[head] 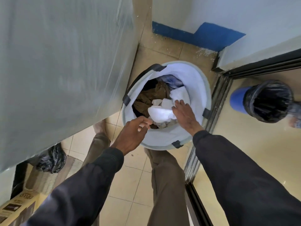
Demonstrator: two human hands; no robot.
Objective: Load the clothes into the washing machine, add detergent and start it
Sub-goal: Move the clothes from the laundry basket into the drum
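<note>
A round pale-blue laundry basket [202, 82] with dark handles stands on the tiled floor in front of me. Inside lie a brown garment [149, 97], a blue striped garment [172, 81] and a white cloth [161, 114] on top. My right hand [183, 112] reaches into the basket with fingers spread and rests on the white cloth. My left hand [135, 132] hovers over the basket's near rim, fingers loosely curled, holding nothing that I can see. A large appliance wrapped in clear plastic [61, 70] fills the left side.
A blue bin with a black liner [267, 101] stands at the right beyond a metal door track [210, 121]. A black plastic bag [52, 159] and a cardboard box [14, 207] sit at lower left. My legs stand on the beige tiles just behind the basket.
</note>
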